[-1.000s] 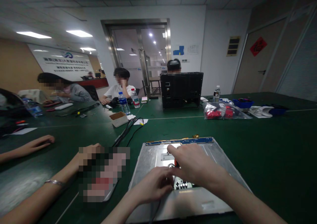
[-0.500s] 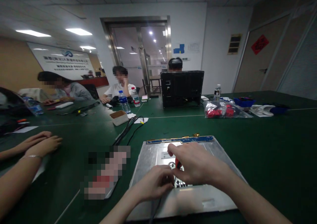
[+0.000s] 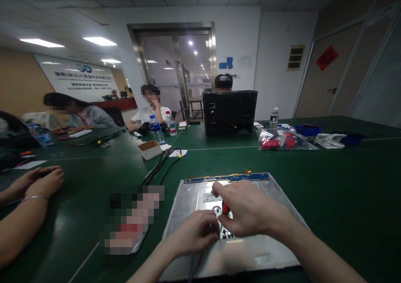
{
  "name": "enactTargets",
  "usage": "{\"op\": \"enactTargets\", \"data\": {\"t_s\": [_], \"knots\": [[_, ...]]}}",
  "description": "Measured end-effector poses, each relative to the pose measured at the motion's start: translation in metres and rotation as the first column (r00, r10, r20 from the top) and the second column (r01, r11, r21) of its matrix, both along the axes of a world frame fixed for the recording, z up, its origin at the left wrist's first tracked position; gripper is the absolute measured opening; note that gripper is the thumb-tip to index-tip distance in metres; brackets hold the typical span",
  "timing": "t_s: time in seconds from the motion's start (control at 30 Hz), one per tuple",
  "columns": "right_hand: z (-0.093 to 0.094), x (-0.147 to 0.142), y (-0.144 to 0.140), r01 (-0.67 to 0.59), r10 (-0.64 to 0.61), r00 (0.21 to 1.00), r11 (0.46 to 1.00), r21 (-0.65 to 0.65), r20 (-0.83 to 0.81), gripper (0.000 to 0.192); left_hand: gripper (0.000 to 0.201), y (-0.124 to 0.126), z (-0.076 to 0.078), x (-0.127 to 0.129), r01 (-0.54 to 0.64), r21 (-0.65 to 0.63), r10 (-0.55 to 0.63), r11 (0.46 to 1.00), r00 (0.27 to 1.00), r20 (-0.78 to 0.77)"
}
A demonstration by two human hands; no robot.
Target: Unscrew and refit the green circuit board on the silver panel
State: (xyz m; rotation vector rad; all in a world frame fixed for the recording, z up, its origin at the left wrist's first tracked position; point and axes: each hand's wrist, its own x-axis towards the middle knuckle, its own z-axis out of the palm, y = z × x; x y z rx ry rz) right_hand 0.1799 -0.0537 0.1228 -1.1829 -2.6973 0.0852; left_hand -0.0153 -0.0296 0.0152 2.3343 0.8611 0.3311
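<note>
In the head view, a red-handled tool (image 3: 224, 208), probably a screwdriver, is pinched upright in the right hand (image 3: 247, 210); the left hand (image 3: 196, 233) is curled beside its tip on the metal panel (image 3: 250, 249). The tool is best kept vertical and the panel steadied. The green worktop (image 3: 328, 183) carries cables (image 3: 159, 164), bottles and a black monitor (image 3: 229, 113); co-workers are seated beyond.
</note>
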Motion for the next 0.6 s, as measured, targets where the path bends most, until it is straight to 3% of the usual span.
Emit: {"op": "enactTargets", "data": {"t_s": [0.2,0.3,0.43,0.6], "knots": [[-0.002,-0.0058,0.0046,0.135,-0.136,0.989,0.991,0.014,0.063,0.032,0.014,-0.0026,0.0034,0.0012,-0.042,0.009,0.042,0.999,0.999,-0.014],[-0.0005,-0.0041,0.0041,0.093,-0.094,0.993,0.996,0.013,0.065,0.023,0.016,-0.002,0.0019,0.0014,-0.032,-0.02,0.032,0.999,0.999,-0.006],[0.0014,0.0017,0.0011,0.006,-0.007,0.999,1.0,0.006,0.034,0.033,0.015,-0.0003,-0.0005,-0.0001,-0.007,0.009,0.007,1.0,1.0,-0.01],[-0.0009,-0.0016,0.0003,0.041,-0.041,0.998,0.999,0.003,0.045,0.035,0.013,0.0,-0.0011,-0.0013,-0.001,0.006,0.001,1.0,1.0,0.015]]}}
